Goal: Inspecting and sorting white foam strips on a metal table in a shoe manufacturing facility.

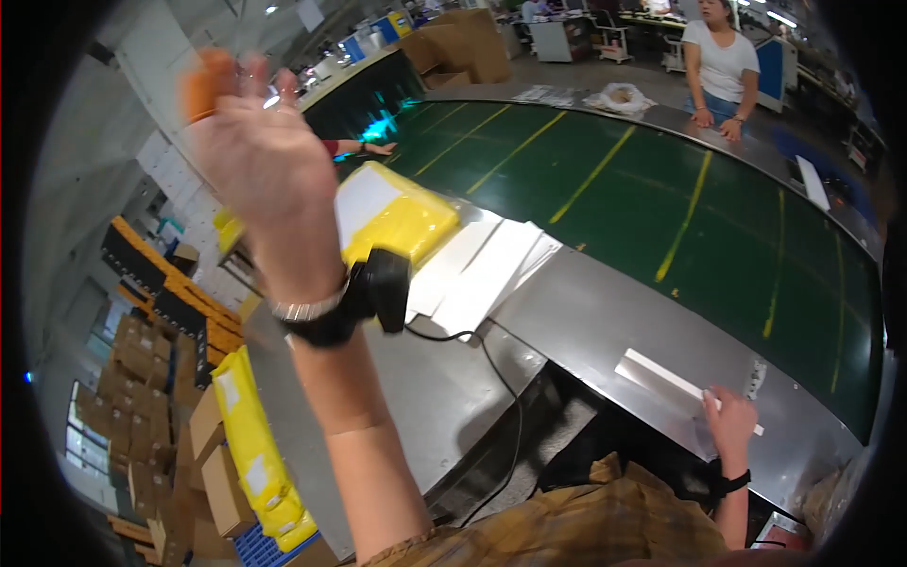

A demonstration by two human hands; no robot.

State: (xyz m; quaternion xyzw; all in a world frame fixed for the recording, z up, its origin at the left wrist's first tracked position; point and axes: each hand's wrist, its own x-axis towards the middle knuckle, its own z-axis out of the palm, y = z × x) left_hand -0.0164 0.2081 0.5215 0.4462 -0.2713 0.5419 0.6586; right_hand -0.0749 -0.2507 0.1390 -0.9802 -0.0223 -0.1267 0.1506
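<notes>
Near the right end of the steel surface (605,312), by its near edge, your right hand (732,420) has its grip closed on a white strip (661,373), which sticks out on both sides of your fingers. Can't tell if the strip lies flat or is lifted slightly. Your left hand (274,161) is up in the air, open and empty, blurred, well apart from the surface; something orange covers a finger, kind unclear. White sheets (491,274) lie by the surface's belt-side edge, touching or just beside a yellow plastic-wrapped package (406,217). Green conveyor belt (605,180) runs along the far edge.

Step in hand, my read: handling the strip one-handed. Next move likely calls for a firm right grip and, if you need both hands, a lowered left, minding the black cable (518,406).
</notes>
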